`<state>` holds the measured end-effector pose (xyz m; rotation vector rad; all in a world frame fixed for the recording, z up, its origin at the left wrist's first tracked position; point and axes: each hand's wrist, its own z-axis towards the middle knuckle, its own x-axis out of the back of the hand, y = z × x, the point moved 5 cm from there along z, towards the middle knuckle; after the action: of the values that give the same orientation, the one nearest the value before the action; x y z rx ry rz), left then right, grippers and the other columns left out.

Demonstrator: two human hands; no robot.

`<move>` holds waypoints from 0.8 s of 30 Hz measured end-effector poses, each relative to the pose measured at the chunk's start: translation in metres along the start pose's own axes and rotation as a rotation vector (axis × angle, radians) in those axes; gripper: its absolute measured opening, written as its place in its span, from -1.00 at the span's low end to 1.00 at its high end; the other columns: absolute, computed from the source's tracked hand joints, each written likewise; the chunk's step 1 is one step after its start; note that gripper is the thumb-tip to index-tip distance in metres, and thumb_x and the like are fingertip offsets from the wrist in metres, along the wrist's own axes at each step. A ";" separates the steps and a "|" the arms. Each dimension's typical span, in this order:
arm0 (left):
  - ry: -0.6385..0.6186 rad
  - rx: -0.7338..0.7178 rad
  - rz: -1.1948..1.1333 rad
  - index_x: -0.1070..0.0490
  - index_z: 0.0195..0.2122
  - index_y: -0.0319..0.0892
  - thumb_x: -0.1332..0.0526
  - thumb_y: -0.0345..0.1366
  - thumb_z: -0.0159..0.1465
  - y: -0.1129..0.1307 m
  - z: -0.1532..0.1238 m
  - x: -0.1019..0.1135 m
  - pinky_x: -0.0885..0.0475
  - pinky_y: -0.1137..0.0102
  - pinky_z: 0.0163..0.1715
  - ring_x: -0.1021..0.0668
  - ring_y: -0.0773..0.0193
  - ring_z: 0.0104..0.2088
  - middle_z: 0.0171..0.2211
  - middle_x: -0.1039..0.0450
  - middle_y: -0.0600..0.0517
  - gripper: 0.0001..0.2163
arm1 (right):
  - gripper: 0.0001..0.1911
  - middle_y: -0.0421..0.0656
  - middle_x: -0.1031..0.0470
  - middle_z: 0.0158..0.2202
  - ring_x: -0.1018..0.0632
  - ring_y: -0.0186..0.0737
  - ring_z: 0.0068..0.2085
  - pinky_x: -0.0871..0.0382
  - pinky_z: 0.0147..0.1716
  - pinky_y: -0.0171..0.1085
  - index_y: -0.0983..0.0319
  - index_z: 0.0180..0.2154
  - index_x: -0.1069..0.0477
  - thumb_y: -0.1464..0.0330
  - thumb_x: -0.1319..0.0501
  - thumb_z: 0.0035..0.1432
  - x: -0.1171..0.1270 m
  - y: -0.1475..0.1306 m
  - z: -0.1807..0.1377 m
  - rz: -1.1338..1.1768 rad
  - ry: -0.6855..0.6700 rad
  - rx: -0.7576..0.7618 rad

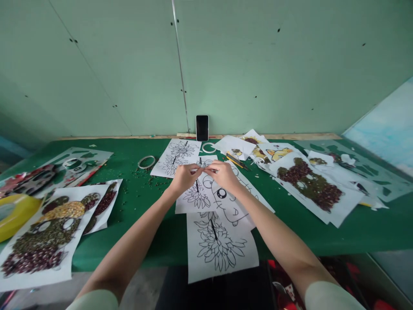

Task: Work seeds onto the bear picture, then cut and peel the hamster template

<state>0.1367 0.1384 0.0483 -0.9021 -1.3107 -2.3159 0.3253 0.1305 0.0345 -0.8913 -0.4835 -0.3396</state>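
Note:
My left hand and my right hand meet fingertip to fingertip over the middle of the table. Both are closed in a pinch, and whatever lies between the fingers is too small to make out. Beneath them is a sheet with a black-line flower drawing. A cartoon animal drawing lies partly under my right hand and wrist. Nearer to me, another flower drawing hangs over the table's front edge. A further flower sheet rests behind my left hand.
Tape rolls lie behind the hands, near scattered seeds. A phone leans on the wall, with a yellow cutter to its right. Seed-covered pictures lie left, others right. Yellow tape sits far left.

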 end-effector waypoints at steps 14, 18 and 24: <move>0.088 -0.013 0.014 -0.61 -0.34 -0.12 -0.19 -0.05 0.48 0.006 -0.001 -0.007 -0.31 0.36 -0.49 -0.39 0.29 -0.54 -0.57 -0.45 0.04 -0.65 | -0.62 -0.05 -0.54 -0.30 -0.56 0.00 -0.12 -0.51 -0.03 -0.05 0.10 -0.24 -0.70 0.30 -0.14 0.57 -0.005 -0.010 -0.003 -0.209 -0.046 0.087; 0.110 -0.044 0.088 -0.63 -0.30 -0.11 -0.17 -0.12 0.47 -0.004 0.002 -0.007 -0.41 0.33 -0.36 -0.53 0.22 -0.43 -0.40 -0.63 -0.04 -0.69 | -0.55 -0.04 -0.50 -0.30 -0.54 0.02 -0.07 -0.51 0.06 0.01 0.10 -0.22 -0.68 0.35 -0.04 0.59 -0.003 -0.022 -0.003 -0.245 -0.111 0.137; 0.210 0.142 0.255 -0.62 -0.31 -0.13 -0.21 -0.07 0.44 -0.054 0.015 0.035 -0.42 0.30 -0.36 -0.60 0.08 -0.40 -0.44 -0.63 -0.10 -0.70 | -0.64 0.00 -0.53 -0.25 -0.55 0.07 -0.09 -0.49 0.07 0.08 0.05 -0.15 -0.73 0.20 -0.15 0.57 0.032 -0.022 0.001 -0.112 0.101 0.015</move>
<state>0.0861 0.1805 0.0421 -0.7131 -1.1806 -2.0329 0.3412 0.1159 0.0663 -0.8297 -0.4429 -0.4803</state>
